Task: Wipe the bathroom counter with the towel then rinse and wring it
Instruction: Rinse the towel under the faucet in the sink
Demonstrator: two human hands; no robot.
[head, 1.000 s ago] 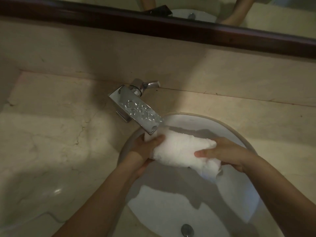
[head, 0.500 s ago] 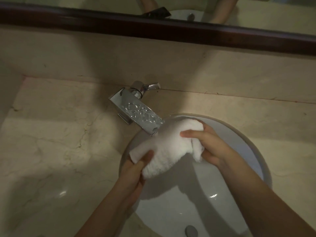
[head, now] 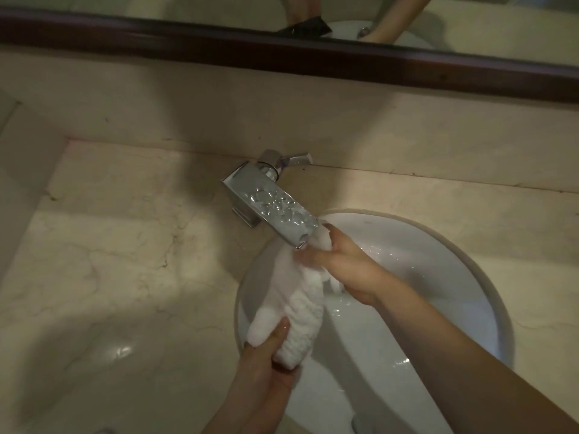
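I see the round white basin [head: 454, 277] holding the bunched white towel [head: 300, 302], stretched from under the chrome faucet [head: 272, 208] spout down toward the near rim. My left hand [head: 266, 364] grips its lower end; my right hand [head: 344, 264] clutches the upper end just beside the spout. Beige marble worktop [head: 109, 261] surrounds the basin, with a dark-framed mirror [head: 282, 51] above.
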